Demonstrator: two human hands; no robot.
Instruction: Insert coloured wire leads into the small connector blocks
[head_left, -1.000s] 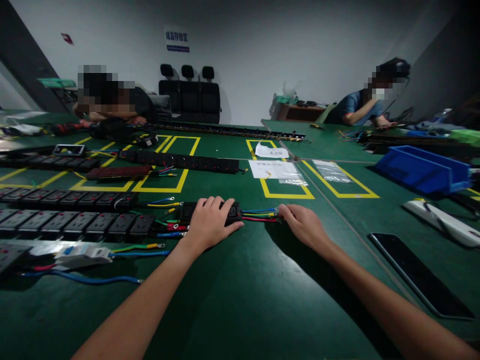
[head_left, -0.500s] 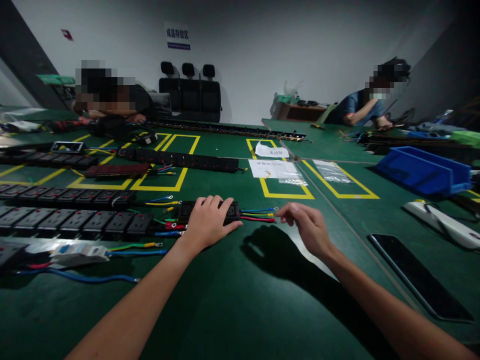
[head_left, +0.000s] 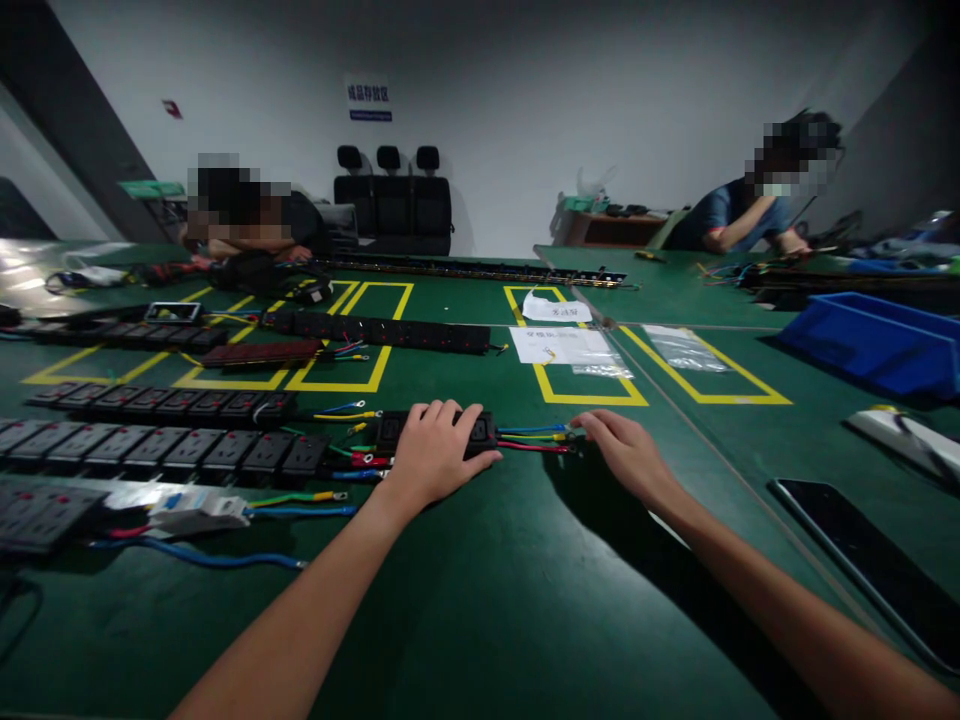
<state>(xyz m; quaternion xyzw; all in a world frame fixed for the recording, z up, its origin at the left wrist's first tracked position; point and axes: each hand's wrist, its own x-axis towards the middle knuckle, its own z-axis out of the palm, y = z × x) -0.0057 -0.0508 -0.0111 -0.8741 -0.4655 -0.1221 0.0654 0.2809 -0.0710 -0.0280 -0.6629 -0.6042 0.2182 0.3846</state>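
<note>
My left hand (head_left: 435,455) lies over a short black socket block (head_left: 482,432) on the green table, its fingers wrapped round the top and the thumb along the near side. Blue, yellow-green and red wires (head_left: 531,447) with ring terminals come out of the block's right end. At the tips of the blue and yellow-green wires, my right hand (head_left: 626,450) is closed in a pinch on a wire terminal; the exact contact is partly hidden by the fingers. More wires with lugs (head_left: 360,475) lie at the block's left end.
Long black socket strips (head_left: 187,445) and a white breaker (head_left: 199,510) lie to the left. A phone (head_left: 862,560), a white power strip (head_left: 900,440) and a blue bin (head_left: 870,345) are at right. Papers (head_left: 559,345) lie ahead. Two people sit across the table.
My right hand has closed in on the wire tips and now touches them. My left hand stays on the socket block. The whole view has shifted slightly.
</note>
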